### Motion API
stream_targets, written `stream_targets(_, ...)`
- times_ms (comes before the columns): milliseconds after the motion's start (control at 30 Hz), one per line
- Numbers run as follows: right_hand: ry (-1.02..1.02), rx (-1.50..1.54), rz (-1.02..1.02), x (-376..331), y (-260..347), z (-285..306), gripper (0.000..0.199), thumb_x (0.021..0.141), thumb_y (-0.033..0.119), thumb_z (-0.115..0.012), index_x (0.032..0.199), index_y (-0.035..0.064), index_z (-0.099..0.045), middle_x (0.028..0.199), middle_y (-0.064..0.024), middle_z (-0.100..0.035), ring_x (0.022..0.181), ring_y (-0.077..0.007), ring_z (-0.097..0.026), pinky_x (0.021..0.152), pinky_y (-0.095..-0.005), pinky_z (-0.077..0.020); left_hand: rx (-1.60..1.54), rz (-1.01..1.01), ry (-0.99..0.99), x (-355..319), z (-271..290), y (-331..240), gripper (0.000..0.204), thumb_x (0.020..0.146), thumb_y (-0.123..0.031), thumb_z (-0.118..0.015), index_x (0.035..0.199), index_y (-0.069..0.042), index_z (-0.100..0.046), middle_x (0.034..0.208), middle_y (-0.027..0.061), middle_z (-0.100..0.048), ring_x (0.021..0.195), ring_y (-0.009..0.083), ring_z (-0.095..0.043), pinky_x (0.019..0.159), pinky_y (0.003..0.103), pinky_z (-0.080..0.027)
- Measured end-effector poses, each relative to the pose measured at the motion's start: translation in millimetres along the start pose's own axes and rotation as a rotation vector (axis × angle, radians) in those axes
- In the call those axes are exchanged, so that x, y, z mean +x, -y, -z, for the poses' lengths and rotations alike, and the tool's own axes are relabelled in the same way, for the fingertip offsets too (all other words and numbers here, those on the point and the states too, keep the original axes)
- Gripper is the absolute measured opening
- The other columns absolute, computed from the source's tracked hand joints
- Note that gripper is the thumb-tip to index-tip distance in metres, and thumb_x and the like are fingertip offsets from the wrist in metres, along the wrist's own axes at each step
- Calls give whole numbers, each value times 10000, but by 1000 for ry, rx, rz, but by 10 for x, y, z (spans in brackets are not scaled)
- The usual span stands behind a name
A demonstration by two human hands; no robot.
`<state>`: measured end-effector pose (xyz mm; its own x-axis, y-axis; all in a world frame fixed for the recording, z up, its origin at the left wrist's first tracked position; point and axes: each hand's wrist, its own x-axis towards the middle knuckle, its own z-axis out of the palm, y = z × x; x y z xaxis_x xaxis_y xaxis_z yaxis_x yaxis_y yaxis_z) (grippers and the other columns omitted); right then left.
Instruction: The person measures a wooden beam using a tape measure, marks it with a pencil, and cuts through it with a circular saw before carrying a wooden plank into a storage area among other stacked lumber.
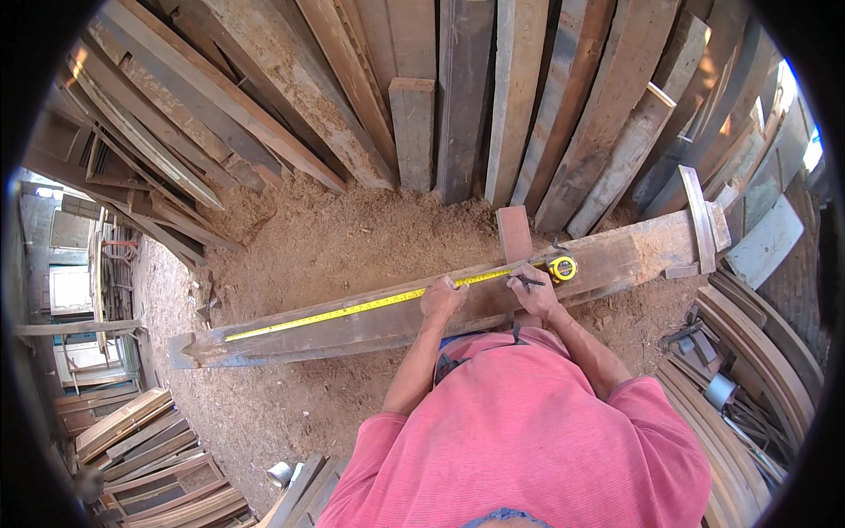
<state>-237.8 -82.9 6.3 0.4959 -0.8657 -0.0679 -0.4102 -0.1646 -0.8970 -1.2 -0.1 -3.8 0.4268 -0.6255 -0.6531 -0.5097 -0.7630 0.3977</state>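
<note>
A long, weathered wooden plank (370,327) lies crosswise in front of me. Along its top stretches the yellow blade of a tape measure (563,267), whose round yellow-and-black case sits on the plank just right of my right hand. My left hand (443,299) is closed, pinching the blade near the plank's middle. In my right hand (534,293) is a dark, slim pen (528,280), held beside the blade close to the case. A reddish-brown wood piece (513,233) passes crosswise beneath the plank. The exact tip of the pen is hard to make out.
Many boards (462,106) lean in a row along the far side. Sawdust and shavings cover the ground (352,238). A curved wood strip (698,220) stands across the plank's right end. Stacked timber (761,352) lies to the right, wooden frames (176,484) at lower left.
</note>
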Motion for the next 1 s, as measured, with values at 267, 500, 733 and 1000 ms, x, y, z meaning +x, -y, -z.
stream_targets(267, 8, 0, 2, 14, 29, 12, 138, 880, 157, -659, 936, 31, -648, 736, -152, -616, 645, -266, -608, 649, -372, -508, -15, -28, -34, 34, -42, 64, 417, 797, -504, -700, 905, -101, -705, 853, 113, -748, 930, 309, -714, 855, 436, -536)
stream_targets(500, -14, 31, 83, 55, 117, -45, 129, 883, 149, -657, 922, 26, -653, 735, -144, -624, 644, -244, -613, 649, -363, -513, -18, -39, -40, 56, -61, 86, 427, 795, -505, -700, 921, -97, -715, 915, 138, -749, 956, 331, -709, 866, 444, -537)
stream_targets(733, 84, -12, 45, 107, 126, -193, 132, 875, 154, -650, 946, 43, -642, 763, -155, -649, 702, -301, -662, 664, -397, -528, 7, 1, -28, 33, -28, 11, 449, 792, -512, -702, 960, -95, -726, 987, 160, -745, 993, 344, -703, 890, 451, -535)
stream_targets(1000, 109, 8, 74, 118, 114, -239, 132, 868, 162, -638, 943, 53, -639, 813, -172, -659, 753, -364, -664, 687, -433, -534, 9, -8, -46, 41, -25, 62, 442, 797, -506, -695, 952, -93, -726, 970, 158, -747, 979, 338, -708, 881, 447, -538)
